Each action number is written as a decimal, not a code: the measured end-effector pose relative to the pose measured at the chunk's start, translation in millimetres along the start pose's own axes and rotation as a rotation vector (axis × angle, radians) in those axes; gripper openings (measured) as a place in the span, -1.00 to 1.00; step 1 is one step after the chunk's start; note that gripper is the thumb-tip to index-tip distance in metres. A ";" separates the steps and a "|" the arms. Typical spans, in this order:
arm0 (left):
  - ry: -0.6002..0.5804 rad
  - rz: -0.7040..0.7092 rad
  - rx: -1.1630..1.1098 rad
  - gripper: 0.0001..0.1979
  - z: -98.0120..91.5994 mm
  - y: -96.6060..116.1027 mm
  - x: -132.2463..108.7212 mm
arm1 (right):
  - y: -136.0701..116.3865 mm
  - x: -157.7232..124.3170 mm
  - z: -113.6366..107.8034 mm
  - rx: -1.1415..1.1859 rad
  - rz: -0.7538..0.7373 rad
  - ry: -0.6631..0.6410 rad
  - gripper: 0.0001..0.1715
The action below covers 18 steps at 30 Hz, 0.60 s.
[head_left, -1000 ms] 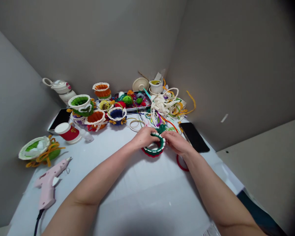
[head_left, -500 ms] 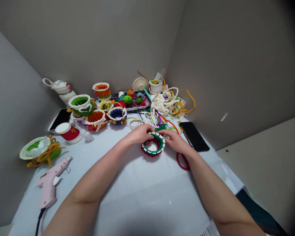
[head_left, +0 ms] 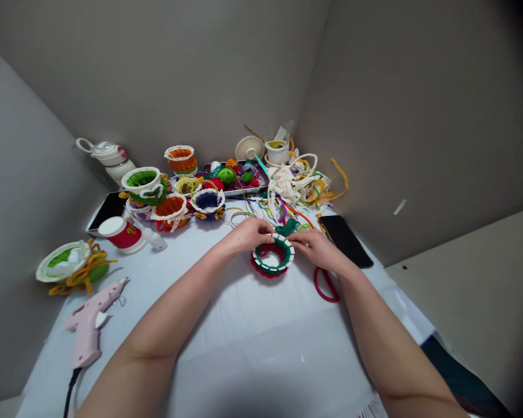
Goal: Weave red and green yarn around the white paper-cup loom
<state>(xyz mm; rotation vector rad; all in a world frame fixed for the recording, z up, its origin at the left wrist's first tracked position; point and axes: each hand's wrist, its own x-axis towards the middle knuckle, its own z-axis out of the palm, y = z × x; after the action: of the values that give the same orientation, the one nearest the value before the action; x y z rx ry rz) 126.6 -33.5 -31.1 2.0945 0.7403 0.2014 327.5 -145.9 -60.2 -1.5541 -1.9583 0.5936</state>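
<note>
A small round woven basket (head_left: 283,265) with a white slatted rim, green yarn inside and red yarn round its lower outside rests on the table. My left hand (head_left: 255,233) grips the far left of its rim, thumb and fingers closed on it. At the rim's right side my right hand (head_left: 317,249) has its thumb and forefinger pinched together; what lies between them is too small to make out. A bundle of green yarn (head_left: 289,227) lies just behind the basket, between my hands. Beneath my right wrist is a loop of red cord (head_left: 325,285).
A pink glue gun (head_left: 89,322) lies at left, near a red and white cup (head_left: 122,234). Several finished-looking woven baskets (head_left: 208,203) stand at back left. Behind are a tray of yarn balls (head_left: 244,190) and a white cord heap (head_left: 287,183). A black phone (head_left: 347,241) lies right.
My right hand has shifted slightly right, its fingers drawn back from over the rim. The left hand still holds the basket, which has barely moved.
</note>
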 end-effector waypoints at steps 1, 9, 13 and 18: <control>-0.015 -0.001 -0.030 -0.76 -0.1 1.1 -0.4 | -0.7 -0.2 -0.4 0.012 0.000 -0.006 -0.75; -0.017 0.008 -0.201 -0.75 10.3 6.7 1.7 | -8.1 -3.8 -5.3 0.017 0.012 0.013 -0.77; 0.002 -0.015 -0.224 -0.76 15.3 4.8 4.1 | -15.5 -5.8 -9.5 0.001 -0.013 0.033 -0.76; 0.004 -0.035 -0.255 -0.76 17.8 2.5 4.3 | -22.8 -7.0 -9.9 -0.039 -0.048 0.133 -0.80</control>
<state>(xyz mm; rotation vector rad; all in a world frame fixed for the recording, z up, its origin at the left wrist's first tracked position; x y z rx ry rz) 138.2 -44.4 -40.3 1.8390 0.7139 0.2665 318.9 -158.0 -39.1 -1.5250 -1.9117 0.4238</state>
